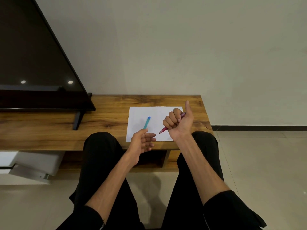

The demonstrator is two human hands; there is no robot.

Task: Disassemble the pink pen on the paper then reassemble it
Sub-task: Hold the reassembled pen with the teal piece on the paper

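Probably a living room: television (33,55) on wooden stand (99,117).

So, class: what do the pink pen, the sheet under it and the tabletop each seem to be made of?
Pink pen: probably plastic, translucent and slightly glossy, since its barrel looks see-through; the tip's material is too small to tell. Sheet: paper, matt white, thin and lying flat. Tabletop: wood or a wood-look laminate, with brown grain and knots; which one cannot be told.

On the table (108,113) before me lies the paper (141,113); the television (33,55) stands to its left.
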